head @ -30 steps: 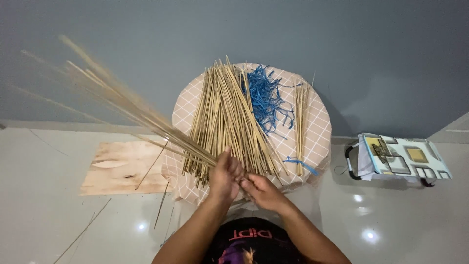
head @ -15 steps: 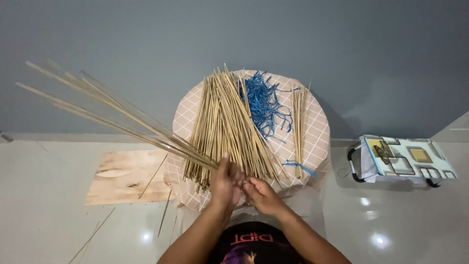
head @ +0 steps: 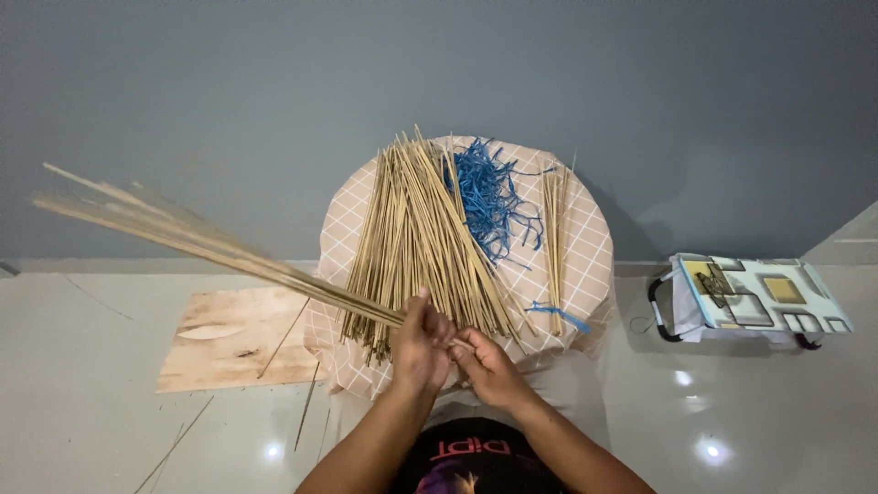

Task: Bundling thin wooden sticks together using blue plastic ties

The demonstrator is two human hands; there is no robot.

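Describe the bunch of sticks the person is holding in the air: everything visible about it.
The held bunch of sticks is a handful of long, thin, pale tan sticks, wood or bamboo by the look. The left hand grips its near ends; the right hand meets those ends beside it. The sticks fan out up and to the left over the floor, their far tips blurred. It passes above the edge of the checked cloth.

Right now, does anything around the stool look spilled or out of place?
Yes. A few loose sticks lie scattered on the floor left of the cloth-covered stool, and one slants across the wooden board. They have strayed from the main stick pile. Nothing looks damaged.
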